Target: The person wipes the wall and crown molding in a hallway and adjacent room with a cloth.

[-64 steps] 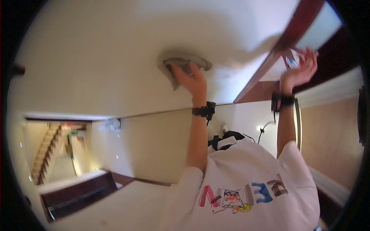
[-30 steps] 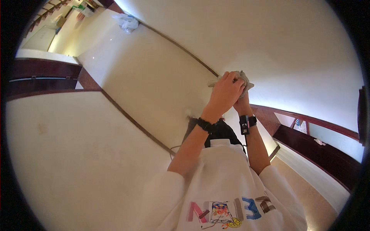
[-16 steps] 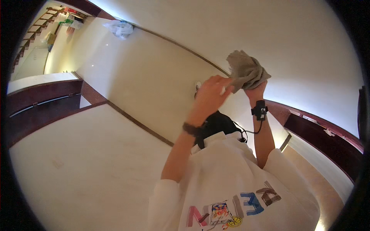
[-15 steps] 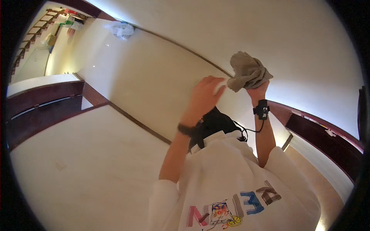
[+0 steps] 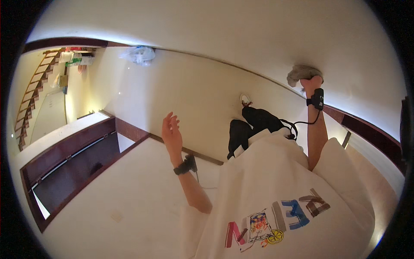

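A crumpled grey-brown cloth is in my right hand, which holds it up against the white wall at the upper right. My right arm is stretched out, with a black device strapped round the wrist. Away to the left, my left hand hangs in the air, palm partly turned up and fingers loosely extended, with nothing in it. Another black strapped device sits on that wrist.
Along the wall's foot runs a thin dark skirting line. A clear plastic bag lies by it at the upper left. Dark wood-framed doorways stand at left and right. Stairs rise at the far left. My shoe is on the pale floor.
My right hand has carried the cloth rightward onto the wall. My left hand has moved left and down, away from the cloth. The view has turned somewhat.
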The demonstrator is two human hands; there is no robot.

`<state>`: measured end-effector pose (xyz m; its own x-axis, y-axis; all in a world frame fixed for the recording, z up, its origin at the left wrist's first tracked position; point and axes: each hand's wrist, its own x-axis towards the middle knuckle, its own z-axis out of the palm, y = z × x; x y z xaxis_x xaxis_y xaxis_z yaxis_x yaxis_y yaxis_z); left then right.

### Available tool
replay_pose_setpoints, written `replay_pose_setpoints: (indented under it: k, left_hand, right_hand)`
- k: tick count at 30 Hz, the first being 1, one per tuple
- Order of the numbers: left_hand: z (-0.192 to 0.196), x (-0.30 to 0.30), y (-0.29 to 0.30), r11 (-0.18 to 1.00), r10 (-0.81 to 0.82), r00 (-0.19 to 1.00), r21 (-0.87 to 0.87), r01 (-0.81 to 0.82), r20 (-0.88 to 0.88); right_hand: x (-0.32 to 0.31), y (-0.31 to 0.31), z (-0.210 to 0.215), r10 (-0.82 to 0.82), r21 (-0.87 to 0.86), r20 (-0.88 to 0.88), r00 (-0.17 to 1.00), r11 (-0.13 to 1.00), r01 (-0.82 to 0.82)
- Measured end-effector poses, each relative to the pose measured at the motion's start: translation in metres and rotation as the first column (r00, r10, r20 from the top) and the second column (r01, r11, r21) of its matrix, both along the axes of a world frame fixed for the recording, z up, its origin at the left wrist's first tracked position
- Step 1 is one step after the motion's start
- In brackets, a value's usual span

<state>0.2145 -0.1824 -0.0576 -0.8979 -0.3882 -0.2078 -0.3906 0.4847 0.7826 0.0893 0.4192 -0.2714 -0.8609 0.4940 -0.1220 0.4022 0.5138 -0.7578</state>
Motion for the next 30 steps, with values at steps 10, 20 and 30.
replay_pose_setpoints:
  k: [10, 20, 30]
  left_hand:
    - [-0.013, -0.076, -0.059, 0.994, -0.042, 0.993, 0.098, 0.053, -0.11]
    - [0.012, -0.203, -0.133, 0.967, -0.239, 0.959, 0.053, 0.249, -0.153]
    - [0.012, -0.292, -0.254, 0.944, -0.307, 0.934, 0.065, 0.323, -0.184]
  right_hand:
    - [-0.073, -0.103, -0.028, 0.096, 0.19, -0.114, 0.989, 0.979, -0.073]
    - [-0.103, -0.149, 0.04, -0.17, 0.432, 0.478, 0.862, 0.9, -0.062]
    - [-0.088, -0.187, 0.111, -0.419, 0.626, -0.007, 0.908, 0.706, 0.331]
